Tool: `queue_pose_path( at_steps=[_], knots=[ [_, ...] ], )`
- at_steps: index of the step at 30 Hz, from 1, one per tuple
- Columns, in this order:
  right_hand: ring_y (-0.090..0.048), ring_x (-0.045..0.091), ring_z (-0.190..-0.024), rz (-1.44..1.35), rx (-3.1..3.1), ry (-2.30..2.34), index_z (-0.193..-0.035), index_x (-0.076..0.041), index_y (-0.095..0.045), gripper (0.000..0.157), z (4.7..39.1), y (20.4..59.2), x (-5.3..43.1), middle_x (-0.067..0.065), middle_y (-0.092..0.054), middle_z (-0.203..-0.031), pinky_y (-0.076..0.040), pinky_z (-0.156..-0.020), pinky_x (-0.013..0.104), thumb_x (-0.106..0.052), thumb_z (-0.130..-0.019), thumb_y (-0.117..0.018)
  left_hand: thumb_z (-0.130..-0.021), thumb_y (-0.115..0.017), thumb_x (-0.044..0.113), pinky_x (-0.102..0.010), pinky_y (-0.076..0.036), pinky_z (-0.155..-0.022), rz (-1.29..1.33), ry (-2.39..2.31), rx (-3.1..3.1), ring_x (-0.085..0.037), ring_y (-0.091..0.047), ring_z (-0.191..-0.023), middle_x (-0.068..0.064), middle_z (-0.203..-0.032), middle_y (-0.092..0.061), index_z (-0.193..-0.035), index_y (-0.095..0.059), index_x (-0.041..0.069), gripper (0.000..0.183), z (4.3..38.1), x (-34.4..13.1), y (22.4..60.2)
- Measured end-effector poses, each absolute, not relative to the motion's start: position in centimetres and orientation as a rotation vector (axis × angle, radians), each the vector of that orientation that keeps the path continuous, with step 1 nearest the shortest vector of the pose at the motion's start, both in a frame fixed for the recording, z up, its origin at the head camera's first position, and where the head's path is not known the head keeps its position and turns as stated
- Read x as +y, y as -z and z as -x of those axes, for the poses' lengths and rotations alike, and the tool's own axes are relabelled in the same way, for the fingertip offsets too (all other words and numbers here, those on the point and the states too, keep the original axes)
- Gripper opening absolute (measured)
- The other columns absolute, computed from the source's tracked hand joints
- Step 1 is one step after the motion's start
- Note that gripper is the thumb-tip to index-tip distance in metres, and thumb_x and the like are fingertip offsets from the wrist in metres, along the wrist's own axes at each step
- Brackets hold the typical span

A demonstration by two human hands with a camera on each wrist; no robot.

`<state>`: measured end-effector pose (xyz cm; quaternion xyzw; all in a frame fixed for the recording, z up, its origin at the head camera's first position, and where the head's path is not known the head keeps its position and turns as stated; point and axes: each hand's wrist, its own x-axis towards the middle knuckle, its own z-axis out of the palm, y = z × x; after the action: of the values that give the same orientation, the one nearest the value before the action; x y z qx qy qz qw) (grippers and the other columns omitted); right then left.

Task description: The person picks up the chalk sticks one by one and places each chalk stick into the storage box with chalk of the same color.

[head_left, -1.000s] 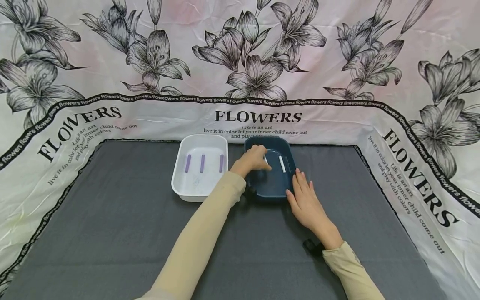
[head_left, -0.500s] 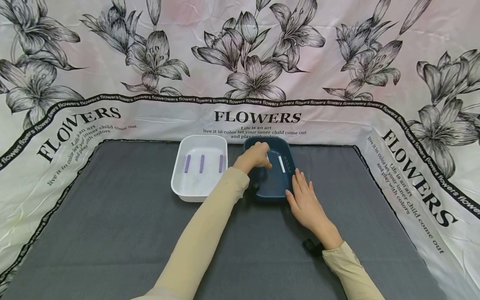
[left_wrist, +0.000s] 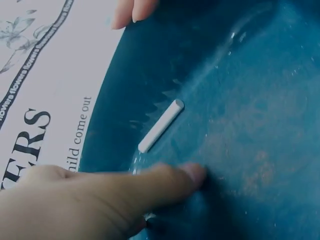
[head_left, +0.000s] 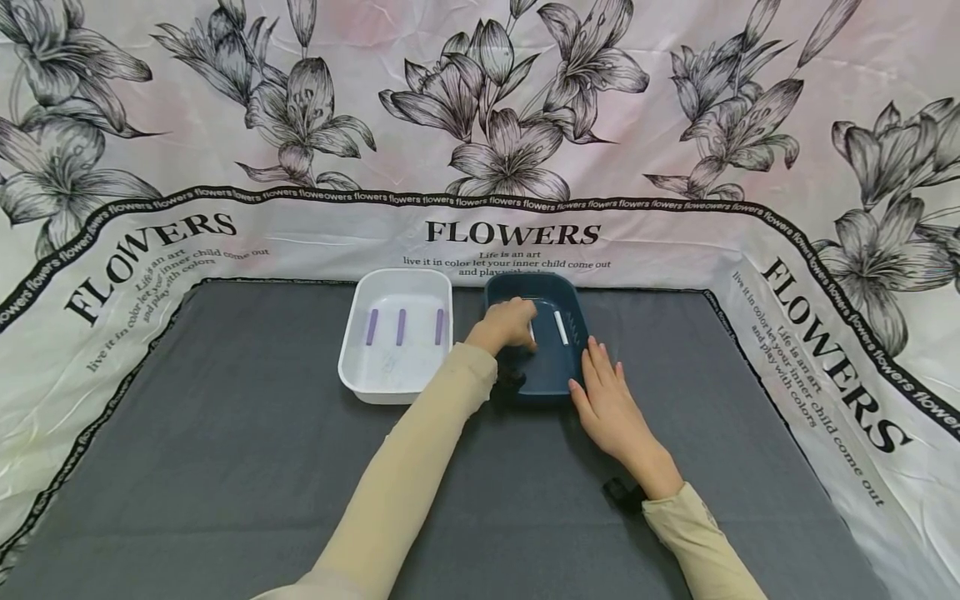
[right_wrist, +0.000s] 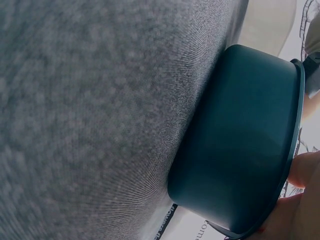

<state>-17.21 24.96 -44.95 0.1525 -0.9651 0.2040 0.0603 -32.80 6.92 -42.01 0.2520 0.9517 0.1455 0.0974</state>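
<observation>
My left hand reaches into the dark blue tray, fingers curled down and pinching a white chalk stick, mostly hidden by the hand. In the left wrist view the thumb extends over the tray floor. Another white chalk stick lies beside it near the tray wall. My right hand has its fingers extended and rests them against the right side of the tray. From the right wrist view, fingertips touch the tray's rim.
To the left stands a white tray with three purple chalk sticks in a row. Both trays are on a grey cloth bordered by a white flower-print fabric.
My left hand rises slightly in the blue tray, then comes lower, the white bit at its fingers shifting with it. The right hand stays at the tray's side.
</observation>
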Motion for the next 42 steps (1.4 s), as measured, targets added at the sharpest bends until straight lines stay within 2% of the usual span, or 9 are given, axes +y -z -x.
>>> queue_pose_path(
  at_steps=[3, 14, 24, 28, 32, 42],
  knots=[
    [-0.006, 0.039, -0.150, -0.465, -2.922, -0.618, -0.151, 0.013, -0.021, 0.062, 17.2, 44.9, 24.9, 0.022, -0.005, -0.164, -0.007, -0.118, 0.059, -0.029, -0.109, -0.037, -0.080, -0.085, 0.033, -0.039, -0.050, -0.088, -0.760, -0.380, 2.820, -0.020, -0.060, -0.098, -0.005, -0.114, -0.063, -0.118, -0.067, 0.011, 0.047, 32.8, 6.9, 42.2],
    [-0.006, 0.040, -0.150, -0.453, -2.932, -0.625, -0.152, 0.012, -0.020, 0.062, 17.1, 44.7, 24.9, 0.021, -0.004, -0.164, -0.007, -0.118, 0.059, -0.030, -0.109, -0.037, -0.079, -0.086, 0.033, -0.038, -0.050, -0.084, -0.759, -0.374, 2.822, -0.017, -0.057, -0.090, -0.003, -0.109, -0.062, -0.117, -0.067, 0.012, 0.048, 32.8, 7.0, 42.3],
    [-0.004, 0.038, -0.150, -0.459, -2.930, -0.624, -0.152, 0.013, -0.020, 0.062, 17.1, 44.9, 24.9, 0.022, -0.005, -0.164, -0.007, -0.117, 0.060, -0.029, -0.109, -0.037, -0.077, -0.087, 0.030, -0.037, -0.052, -0.083, -0.783, -0.410, 2.809, -0.020, -0.062, -0.095, -0.006, -0.117, -0.063, -0.122, -0.065, 0.008, 0.054, 32.9, 7.2, 41.9],
    [-0.006, 0.039, -0.150, -0.457, -2.930, -0.612, -0.151, 0.013, -0.020, 0.062, 17.2, 45.0, 24.9, 0.022, -0.005, -0.164, -0.007, -0.117, 0.060, -0.029, -0.109, -0.037, -0.079, -0.086, 0.028, -0.037, -0.052, -0.088, -0.791, -0.461, 2.811, -0.022, -0.063, -0.104, -0.008, -0.125, -0.062, -0.130, -0.062, 0.007, 0.061, 32.9, 7.3, 41.1],
    [-0.006, 0.039, -0.150, -0.458, -2.929, -0.604, -0.151, 0.013, -0.021, 0.063, 17.2, 45.1, 24.9, 0.022, -0.005, -0.164, -0.008, -0.117, 0.061, -0.030, -0.109, -0.037, -0.084, -0.081, 0.031, -0.039, -0.051, -0.094, -0.788, -0.531, 2.801, -0.026, -0.060, -0.115, -0.011, -0.134, -0.058, -0.138, -0.057, 0.005, 0.064, 32.6, 7.3, 40.2],
    [-0.004, 0.039, -0.150, -0.470, -2.922, -0.620, -0.151, 0.013, -0.021, 0.063, 17.2, 45.2, 25.0, 0.023, -0.005, -0.164, -0.007, -0.117, 0.061, -0.030, -0.109, -0.037, -0.094, -0.067, 0.038, -0.041, -0.048, -0.099, -0.870, -0.599, 2.814, -0.027, -0.055, -0.125, -0.012, -0.142, -0.054, -0.141, -0.055, 0.006, 0.058, 32.0, 7.1, 38.0]
  ],
)
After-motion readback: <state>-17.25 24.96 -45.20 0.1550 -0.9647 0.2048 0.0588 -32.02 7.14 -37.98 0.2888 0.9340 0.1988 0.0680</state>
